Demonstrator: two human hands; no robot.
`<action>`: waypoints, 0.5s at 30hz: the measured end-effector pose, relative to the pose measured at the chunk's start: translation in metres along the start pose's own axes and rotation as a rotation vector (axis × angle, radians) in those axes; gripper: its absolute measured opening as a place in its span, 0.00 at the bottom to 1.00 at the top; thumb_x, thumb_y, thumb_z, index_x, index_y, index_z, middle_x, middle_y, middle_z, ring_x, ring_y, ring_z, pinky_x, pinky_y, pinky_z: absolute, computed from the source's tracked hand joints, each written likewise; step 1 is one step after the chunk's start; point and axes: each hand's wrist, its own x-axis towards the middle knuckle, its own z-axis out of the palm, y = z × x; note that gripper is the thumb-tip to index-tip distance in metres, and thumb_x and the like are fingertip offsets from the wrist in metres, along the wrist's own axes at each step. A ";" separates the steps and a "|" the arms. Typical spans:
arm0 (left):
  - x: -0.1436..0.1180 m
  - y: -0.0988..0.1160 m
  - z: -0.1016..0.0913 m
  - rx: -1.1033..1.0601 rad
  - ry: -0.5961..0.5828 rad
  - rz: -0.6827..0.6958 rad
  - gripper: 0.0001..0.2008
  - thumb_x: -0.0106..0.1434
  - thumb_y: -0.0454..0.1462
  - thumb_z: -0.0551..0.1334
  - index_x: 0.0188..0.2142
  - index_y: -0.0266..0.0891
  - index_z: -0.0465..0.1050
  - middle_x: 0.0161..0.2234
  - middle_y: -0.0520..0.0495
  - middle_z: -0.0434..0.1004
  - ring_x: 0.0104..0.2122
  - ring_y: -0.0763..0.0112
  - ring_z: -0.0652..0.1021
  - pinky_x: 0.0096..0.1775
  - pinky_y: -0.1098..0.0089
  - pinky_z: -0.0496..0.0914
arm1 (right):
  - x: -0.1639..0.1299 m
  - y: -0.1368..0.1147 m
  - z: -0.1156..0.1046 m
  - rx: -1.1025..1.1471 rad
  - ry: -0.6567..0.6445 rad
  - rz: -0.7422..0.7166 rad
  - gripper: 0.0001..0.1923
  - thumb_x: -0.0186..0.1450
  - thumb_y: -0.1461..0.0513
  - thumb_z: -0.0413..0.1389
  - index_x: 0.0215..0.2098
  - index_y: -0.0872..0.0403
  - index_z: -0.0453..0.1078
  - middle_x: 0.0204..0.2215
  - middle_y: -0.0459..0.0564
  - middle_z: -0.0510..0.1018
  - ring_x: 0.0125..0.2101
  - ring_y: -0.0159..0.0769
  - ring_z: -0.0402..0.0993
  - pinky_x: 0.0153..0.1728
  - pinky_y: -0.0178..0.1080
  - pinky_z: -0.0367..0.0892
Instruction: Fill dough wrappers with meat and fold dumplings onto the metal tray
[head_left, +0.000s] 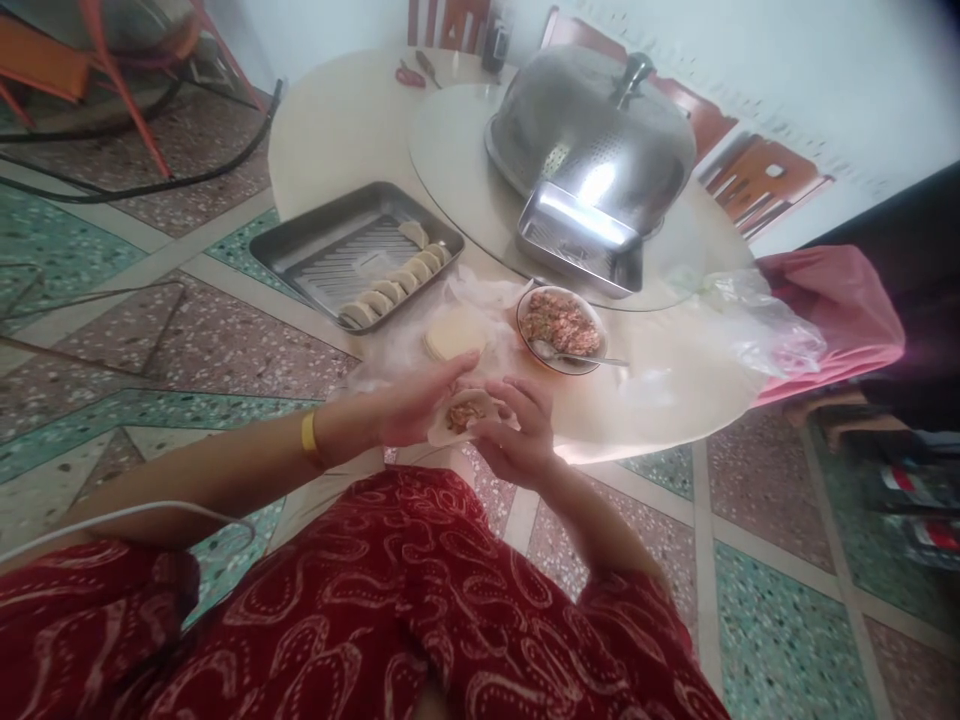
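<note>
Between my hands, close to the table's near edge, is a round dumpling wrapper [442,428] with a heap of meat filling [464,416] in its middle. It lies unfolded against my left hand [420,400], whose thumb points up past it. My right hand [519,430] pinches the wrapper's right rim between thumb and curled fingers. Just beyond stands a stack of plain wrappers [454,332]. A bowl [562,368] of pinkish filling is to the right, with a spoon [592,359] resting in it. Folded dumplings [394,290] line the right side of a dark metal tray [300,243].
A large perforated metal dome [585,130] covers part of the glass turntable [442,140], with a smaller steel tray [581,245] leaning by it. Plastic bags [772,325] hang over the right edge. Red scissors [409,75] lie at the back. Chairs [765,180] stand behind.
</note>
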 end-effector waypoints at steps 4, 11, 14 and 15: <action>-0.002 -0.005 0.001 0.113 0.004 0.096 0.25 0.63 0.56 0.59 0.36 0.36 0.78 0.31 0.46 0.78 0.33 0.69 0.75 0.37 0.70 0.68 | 0.002 -0.006 0.002 0.011 -0.016 0.060 0.04 0.64 0.62 0.58 0.38 0.47 0.71 0.54 0.50 0.70 0.55 0.44 0.65 0.53 0.49 0.68; -0.003 -0.011 -0.005 0.409 -0.020 0.260 0.20 0.66 0.52 0.58 0.46 0.42 0.76 0.45 0.45 0.78 0.46 0.65 0.74 0.50 0.64 0.67 | 0.008 -0.013 0.006 0.063 0.048 0.141 0.06 0.63 0.64 0.57 0.38 0.48 0.69 0.55 0.53 0.70 0.54 0.44 0.67 0.52 0.49 0.68; -0.007 -0.004 0.003 0.395 -0.031 0.230 0.15 0.62 0.43 0.62 0.46 0.41 0.76 0.41 0.46 0.78 0.41 0.66 0.74 0.45 0.66 0.69 | 0.006 -0.014 0.007 0.083 0.047 0.142 0.08 0.61 0.67 0.57 0.37 0.48 0.69 0.56 0.52 0.69 0.54 0.44 0.67 0.53 0.49 0.66; -0.009 -0.001 0.006 0.362 -0.016 0.204 0.16 0.58 0.40 0.64 0.46 0.41 0.76 0.40 0.46 0.77 0.39 0.67 0.74 0.41 0.68 0.69 | 0.005 -0.014 0.007 0.081 0.051 0.143 0.08 0.60 0.67 0.57 0.36 0.48 0.70 0.56 0.52 0.69 0.54 0.44 0.67 0.53 0.49 0.65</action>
